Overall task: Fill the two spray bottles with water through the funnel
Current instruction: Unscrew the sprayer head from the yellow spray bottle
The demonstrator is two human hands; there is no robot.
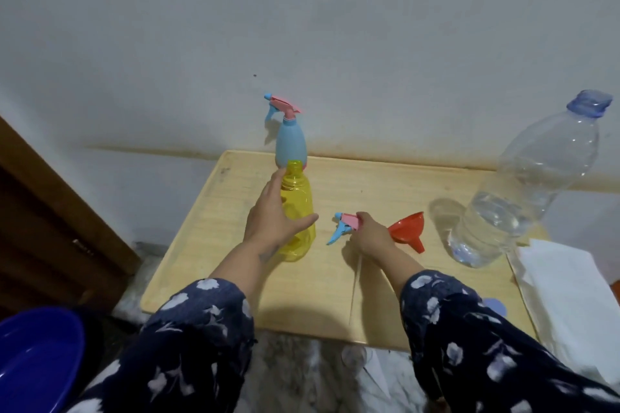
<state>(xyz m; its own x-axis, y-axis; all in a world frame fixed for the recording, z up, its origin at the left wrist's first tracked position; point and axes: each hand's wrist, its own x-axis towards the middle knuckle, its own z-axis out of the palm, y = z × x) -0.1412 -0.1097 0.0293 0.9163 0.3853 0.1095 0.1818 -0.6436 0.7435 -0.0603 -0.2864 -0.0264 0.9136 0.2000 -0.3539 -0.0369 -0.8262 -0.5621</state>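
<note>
Pale, scuffed wall stands behind a low wooden table point(352, 184), which is pushed up against it. On the table's left part a yellow spray bottle point(297, 214) stands upright with its neck open and no top on it. The left hand point(271, 221) holds it round the body, fingers along the far side and thumb across the near side. Just behind it, against the wall, stands a blue spray bottle point(290, 144) with its pink and blue trigger top screwed on.

Near the middle of the table the right hand point(370, 233) grips a loose spray head point(344, 225), pink and blue, its thin dip tube point(355, 282) trailing toward the near edge. Touching that hand on its right lies a red funnel point(407, 228), tipped on its side with the spout pointing near and right. Further right a large clear water bottle point(523, 191), uncapped, stands partly filled. White paper point(570, 295) lies at the table's right edge. A dark blue basin point(37, 355) sits at the near left, off the table.
</note>
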